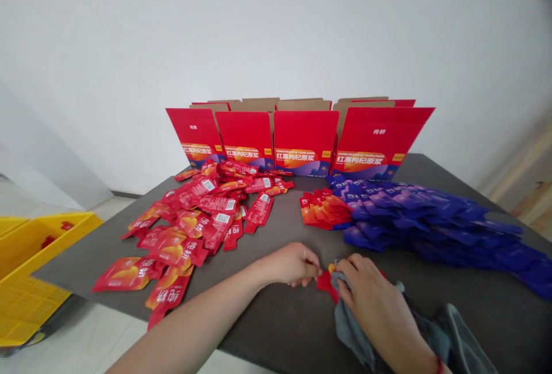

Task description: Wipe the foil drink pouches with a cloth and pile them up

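Near the front of the dark table, my left hand (299, 266) pinches the spout end of a red pouch (326, 285). Over the same pouch, my right hand (373, 299) is closed on a grey-blue cloth (351, 328), pressing it against the pouch. Most of that pouch is hidden beneath my right hand and the cloth. To the left lies a loose heap of red pouches (190, 221) with orange fruit pictures. Ahead of my right hand, a small overlapping stack of red-orange pouches (324, 208) touches rows of blue-purple pouches (414, 213).
Several open red cartons (306, 138) stand in a row along the back of the grey table (276, 230). A yellow crate (32, 282) with a few red items stands beyond the table's left edge. A white wall (276, 29) rises behind.
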A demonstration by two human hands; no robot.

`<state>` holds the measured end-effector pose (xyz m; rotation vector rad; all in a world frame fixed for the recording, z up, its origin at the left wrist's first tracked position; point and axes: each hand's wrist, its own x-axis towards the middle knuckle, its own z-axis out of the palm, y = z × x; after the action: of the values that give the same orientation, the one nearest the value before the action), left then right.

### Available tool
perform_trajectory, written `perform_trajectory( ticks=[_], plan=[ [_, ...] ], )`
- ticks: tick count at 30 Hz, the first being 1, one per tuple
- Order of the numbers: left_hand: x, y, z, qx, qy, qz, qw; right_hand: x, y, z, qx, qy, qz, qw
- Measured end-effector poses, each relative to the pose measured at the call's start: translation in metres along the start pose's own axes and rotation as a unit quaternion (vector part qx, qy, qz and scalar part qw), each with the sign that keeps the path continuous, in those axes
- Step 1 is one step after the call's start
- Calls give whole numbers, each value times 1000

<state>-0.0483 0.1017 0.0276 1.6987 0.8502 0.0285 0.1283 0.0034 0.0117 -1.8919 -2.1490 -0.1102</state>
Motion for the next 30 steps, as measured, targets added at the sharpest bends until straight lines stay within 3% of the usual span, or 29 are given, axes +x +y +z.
perform_trajectory(
  ticks=[9,12,15,22,25,30],
  plan=[
    [1,-2,1,-10,6,-10,1000,-21,83,-9,-27,-6,81,996],
    [3,-4,1,-21,3,-14,1000,-32,100,-8,-24,-16,103,994],
    [6,-6,2,-33,3,-19,999,-32,91,-13,2,-3,109,994],
    [8,-8,6,-48,19,-6,999,-12,23,-14,92,-44,35,994],
    [6,-7,5,-36,21,-8,999,-10,31,-7,73,-44,48,995],
    [7,-8,6,-34,18,-10,999,-14,80,-9,44,-37,84,995]
  ],
)
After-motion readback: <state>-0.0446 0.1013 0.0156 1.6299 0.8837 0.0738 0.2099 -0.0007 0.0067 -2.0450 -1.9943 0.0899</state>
